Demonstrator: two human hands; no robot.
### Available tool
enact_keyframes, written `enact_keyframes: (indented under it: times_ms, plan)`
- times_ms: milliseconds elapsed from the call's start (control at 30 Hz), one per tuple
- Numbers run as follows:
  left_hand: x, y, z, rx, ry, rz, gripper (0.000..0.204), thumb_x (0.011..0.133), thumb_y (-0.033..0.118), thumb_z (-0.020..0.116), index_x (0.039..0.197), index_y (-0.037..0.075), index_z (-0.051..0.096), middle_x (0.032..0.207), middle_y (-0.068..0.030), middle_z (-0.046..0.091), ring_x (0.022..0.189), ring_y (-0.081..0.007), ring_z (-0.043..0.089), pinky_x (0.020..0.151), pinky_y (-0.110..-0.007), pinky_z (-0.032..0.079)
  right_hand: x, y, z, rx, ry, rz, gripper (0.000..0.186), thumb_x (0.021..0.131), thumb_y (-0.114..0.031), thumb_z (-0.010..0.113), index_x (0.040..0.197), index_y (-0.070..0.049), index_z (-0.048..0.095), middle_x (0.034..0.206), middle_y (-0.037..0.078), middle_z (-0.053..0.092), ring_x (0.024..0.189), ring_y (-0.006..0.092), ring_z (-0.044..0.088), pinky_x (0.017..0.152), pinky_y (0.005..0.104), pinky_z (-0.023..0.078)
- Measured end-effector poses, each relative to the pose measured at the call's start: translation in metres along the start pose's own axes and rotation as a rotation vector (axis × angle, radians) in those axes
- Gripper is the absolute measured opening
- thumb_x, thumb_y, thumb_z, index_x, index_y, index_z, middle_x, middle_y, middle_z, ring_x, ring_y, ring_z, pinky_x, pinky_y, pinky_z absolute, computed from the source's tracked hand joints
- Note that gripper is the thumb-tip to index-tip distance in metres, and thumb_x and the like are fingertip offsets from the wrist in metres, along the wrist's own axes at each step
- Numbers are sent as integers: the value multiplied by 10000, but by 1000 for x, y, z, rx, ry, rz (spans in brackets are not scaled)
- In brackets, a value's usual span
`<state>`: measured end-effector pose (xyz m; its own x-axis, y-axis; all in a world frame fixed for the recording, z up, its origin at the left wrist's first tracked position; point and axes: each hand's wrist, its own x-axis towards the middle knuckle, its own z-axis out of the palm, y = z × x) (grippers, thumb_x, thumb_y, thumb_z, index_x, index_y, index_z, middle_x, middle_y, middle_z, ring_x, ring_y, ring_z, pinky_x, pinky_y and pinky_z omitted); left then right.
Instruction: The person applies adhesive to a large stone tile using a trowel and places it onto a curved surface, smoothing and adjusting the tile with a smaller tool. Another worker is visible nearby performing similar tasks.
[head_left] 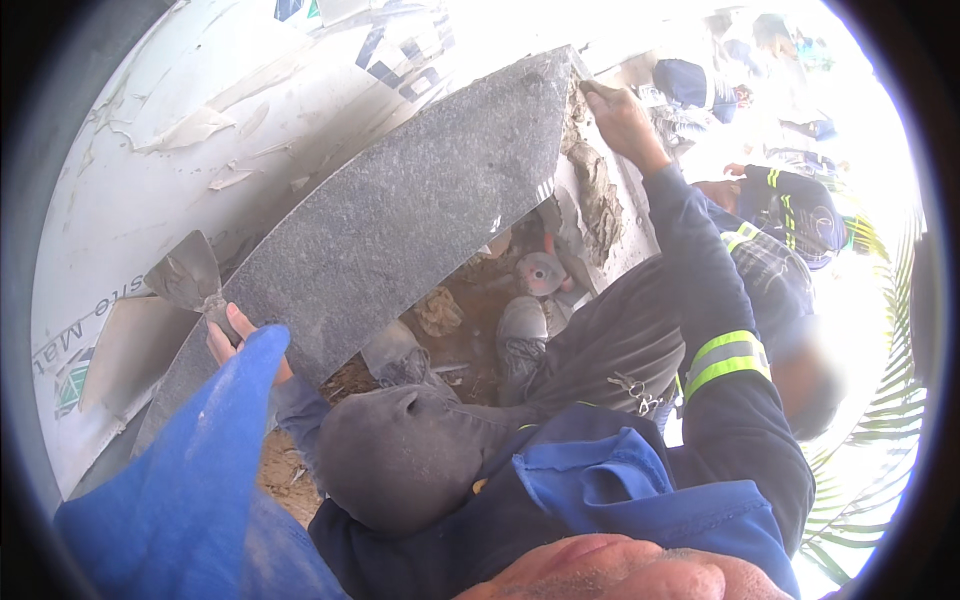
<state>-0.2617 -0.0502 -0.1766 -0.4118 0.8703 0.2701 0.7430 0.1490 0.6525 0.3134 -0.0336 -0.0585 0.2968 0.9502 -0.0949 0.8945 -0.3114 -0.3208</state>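
A long grey slab (420,190) with a speckled face lies tilted across the view, rising to the far right. My right hand (622,125) grips its upper right corner, fingers wrapped round the edge. At the slab's lower left, my left hand (235,335) closes round the handle of a wide-bladed putty knife (185,272), its blade pointing up and away. That hand is against the slab's edge, partly hidden by a blue cloth (205,465). Mortar (597,205) clings in rough lumps beside the slab's right end.
A grinder disc (540,273) lies on the dirt between my boots, one boot (522,335) near it. White printed panels (200,110) stand behind the slab. Another person in a reflective vest (795,215) is at the right, near palm fronds (870,440). Keys (635,390) hang at my waist.
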Motion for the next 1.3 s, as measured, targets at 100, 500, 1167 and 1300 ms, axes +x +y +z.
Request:
enact_keyframes:
  times_ms: [100, 500, 1167, 1300]
  plan:
    - [-2, 16, -2, 35, 26, 12, 498, 1019, 394, 651, 1223, -59, 688, 1144, -219, 721, 1044, -353, 677, 927, -440, 511, 24, 19, 5, 16, 55, 76, 412, 1018, -240, 508, 1295, 15, 675, 1196, 265, 703, 1094, 377, 690, 985, 428, 515]
    - [3, -6, -12, -17, -64, 36, 408, 1002, 320, 687, 1145, -60, 722, 1107, -216, 729, 983, -326, 690, 839, -415, 539, -6, -68, 13, -141, -403, -59, 387, 1107, -216, 424, 1319, 6, 659, 1329, 199, 674, 1003, 237, 727, 900, 332, 592]
    - [-2, -4, 7, 26, 64, 89, 314, 980, 227, 698, 1073, -71, 728, 1038, -204, 731, 908, -304, 684, 778, -402, 536, 19, 32, 69, -42, 139, 119, 488, 1028, -215, 472, 1440, 39, 540, 1260, 396, 602, 1238, 477, 561, 1069, 469, 457]
    - [-2, -2, 9, 29, 71, 99, 295, 976, 209, 700, 1059, -73, 730, 1025, -201, 731, 892, -300, 683, 766, -399, 535, -8, 6, 55, 30, 13, 161, 487, 1039, -224, 474, 1437, 47, 539, 1235, 384, 618, 1199, 447, 592, 1034, 467, 478]
